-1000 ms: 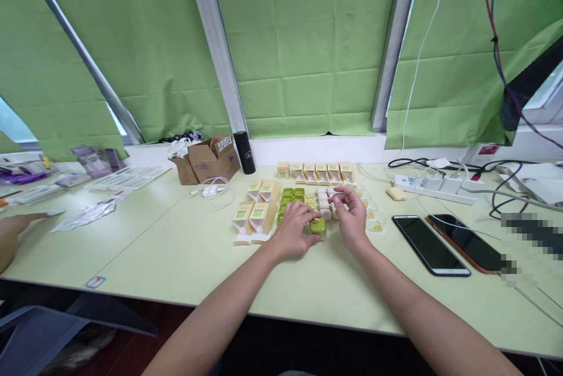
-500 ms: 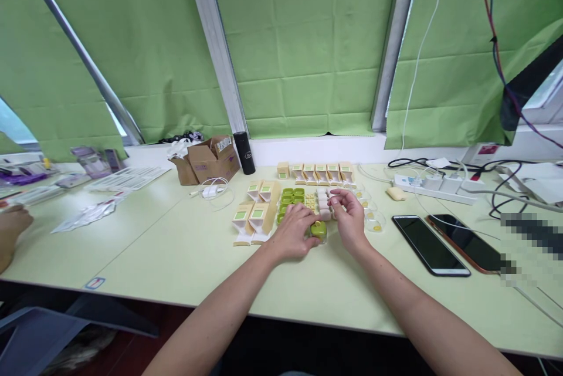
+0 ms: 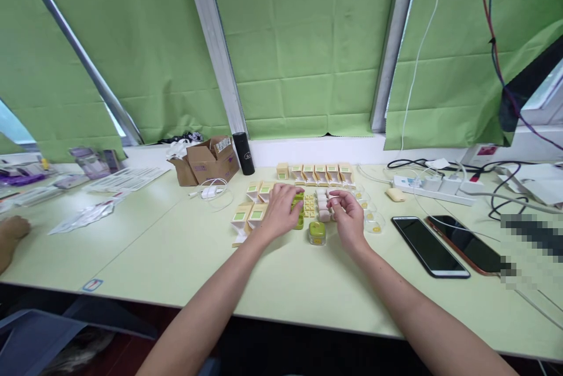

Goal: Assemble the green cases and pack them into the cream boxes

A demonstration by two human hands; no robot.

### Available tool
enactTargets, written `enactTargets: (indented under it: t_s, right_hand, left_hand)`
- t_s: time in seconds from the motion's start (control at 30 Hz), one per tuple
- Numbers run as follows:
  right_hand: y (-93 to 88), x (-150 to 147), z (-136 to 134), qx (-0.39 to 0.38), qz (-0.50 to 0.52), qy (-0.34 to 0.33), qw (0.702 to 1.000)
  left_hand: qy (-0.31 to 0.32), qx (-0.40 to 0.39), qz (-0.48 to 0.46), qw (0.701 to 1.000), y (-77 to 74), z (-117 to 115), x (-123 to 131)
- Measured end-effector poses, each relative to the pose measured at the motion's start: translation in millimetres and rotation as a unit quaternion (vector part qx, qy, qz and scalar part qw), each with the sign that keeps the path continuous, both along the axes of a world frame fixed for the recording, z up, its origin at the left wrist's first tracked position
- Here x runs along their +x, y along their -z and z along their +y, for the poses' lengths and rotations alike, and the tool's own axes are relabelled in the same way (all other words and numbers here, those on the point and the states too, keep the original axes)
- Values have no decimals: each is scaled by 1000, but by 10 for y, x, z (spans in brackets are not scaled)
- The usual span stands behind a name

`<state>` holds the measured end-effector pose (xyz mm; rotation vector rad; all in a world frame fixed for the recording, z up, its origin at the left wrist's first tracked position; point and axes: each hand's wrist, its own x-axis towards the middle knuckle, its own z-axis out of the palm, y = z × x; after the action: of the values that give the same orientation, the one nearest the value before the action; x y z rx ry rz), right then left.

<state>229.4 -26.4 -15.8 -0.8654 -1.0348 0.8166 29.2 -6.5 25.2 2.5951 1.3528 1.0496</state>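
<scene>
My left hand (image 3: 281,212) reaches over the rows of green lids (image 3: 299,222), hiding part of them. Its fingers are bent and apart from the thumb, with no object visibly gripped. Just in front stands a small clear box with a green lid (image 3: 317,233), touched by neither hand. My right hand (image 3: 349,217) hovers beside the beige blocks (image 3: 324,216), thumb and fingers curled together. Whatever they may pinch is too small to tell. Small yellow square pieces (image 3: 309,206) lie between the lids and the beige blocks. Clear cases with yellow spots (image 3: 373,223) sit right of my right hand.
Folded cream cartons (image 3: 241,220) stand at left, with another row of cartons (image 3: 321,175) behind. Farther back are a cardboard box (image 3: 213,162) and a black bottle (image 3: 243,154). Two phones (image 3: 430,247) and a power strip (image 3: 433,188) lie right. Another person's hand (image 3: 13,235) rests far left.
My left hand has let go of the green-lidded box and moved left and away from me over the green lids. The box stays on the table. My right hand has hardly moved.
</scene>
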Motion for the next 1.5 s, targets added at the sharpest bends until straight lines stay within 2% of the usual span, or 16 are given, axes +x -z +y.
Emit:
enactTargets:
  t_s: [0.17, 0.3, 0.43, 0.6, 0.87, 1.13, 1.5]
  right_hand:
    - [3, -8, -2, 2, -10, 7, 1000]
    - [10, -8, 4, 0, -11, 1, 1000]
    - [20, -11, 10, 1, -20, 2, 1000]
    - [31, -17, -3, 2, -24, -5, 1000]
    - [23, -18, 2, -4, -24, -9, 1000]
    - [11, -23, -12, -9, -25, -11, 1000]
    - [7, -23, -10, -7, -29, -10, 999]
  left_hand:
    - [-39, -5, 113, 993, -95, 492, -41]
    - [-67, -87, 228, 967, -66, 945, -17]
    - [-71, -140, 258, 953, 42, 1284, 45]
    - [-91, -186, 262, 943, 127, 1535, 133]
    - [-114, -226, 242, 937, 139, 1629, 224]
    - [-114, -210, 207, 949, 156, 1642, 155]
    - [-84, -151, 175, 969, -34, 1569, 39]
